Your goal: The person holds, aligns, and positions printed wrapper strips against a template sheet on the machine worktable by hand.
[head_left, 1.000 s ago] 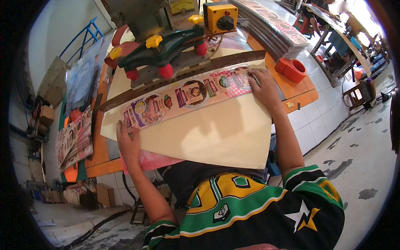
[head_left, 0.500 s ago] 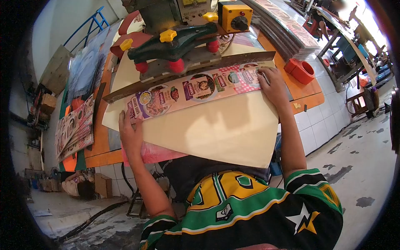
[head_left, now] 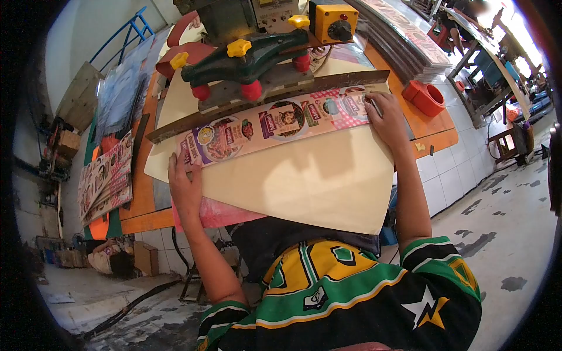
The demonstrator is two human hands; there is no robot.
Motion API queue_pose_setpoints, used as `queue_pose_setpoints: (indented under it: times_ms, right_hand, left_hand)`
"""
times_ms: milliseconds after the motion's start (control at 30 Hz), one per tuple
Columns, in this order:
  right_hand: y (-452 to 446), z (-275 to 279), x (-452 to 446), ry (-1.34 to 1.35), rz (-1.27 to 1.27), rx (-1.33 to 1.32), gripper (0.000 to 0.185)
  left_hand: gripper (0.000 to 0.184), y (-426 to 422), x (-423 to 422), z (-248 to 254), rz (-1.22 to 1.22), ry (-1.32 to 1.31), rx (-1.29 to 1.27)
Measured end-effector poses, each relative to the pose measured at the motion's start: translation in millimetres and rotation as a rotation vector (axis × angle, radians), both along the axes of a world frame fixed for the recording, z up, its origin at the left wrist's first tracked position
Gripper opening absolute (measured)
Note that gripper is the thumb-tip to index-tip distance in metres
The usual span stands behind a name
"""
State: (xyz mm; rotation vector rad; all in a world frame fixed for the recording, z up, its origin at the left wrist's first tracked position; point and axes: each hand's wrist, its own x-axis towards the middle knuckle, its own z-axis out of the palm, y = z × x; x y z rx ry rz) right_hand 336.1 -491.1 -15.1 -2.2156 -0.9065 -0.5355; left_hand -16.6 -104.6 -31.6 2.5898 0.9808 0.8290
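A long printed strip (head_left: pixel 246 130) with food pictures lies along the front of a metal bar (head_left: pixel 216 111) on a press. My left hand (head_left: pixel 186 187) holds the strip's left end, thumb and fingers at its corner. At the other end, my right hand (head_left: pixel 387 120) grips the strip with bent fingers; a small dark thing shows at its fingertips, too small to name. Beneath the strip spreads a cream sheet (head_left: pixel 293 181), shaded by my hands. Above the bar is the press's dark green head (head_left: pixel 249 61) with yellow knobs and red feet.
Printed sheets (head_left: pixel 108 178) are stacked at left, near clear plastic sheets (head_left: pixel 120 96). A red ring-shaped object (head_left: pixel 424 99) rests on the orange table (head_left: pixel 436 126) at right. A yellow control box (head_left: pixel 335 23) is on the press. Other people are in the background.
The view has shifted slightly, moving the scene a little right and down. Both hands stay at the strip's ends, and the strip remains along the bar.
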Motion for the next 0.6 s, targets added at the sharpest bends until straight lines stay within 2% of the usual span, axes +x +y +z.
queue_pose_setpoints:
  times_ms: [600]
  right_hand:
    - [0.0,2.3,-1.8,0.013,0.010,-0.002,0.024]
  left_hand:
    - [0.056,-2.0,1.4,1.5,0.009,0.004,0.016]
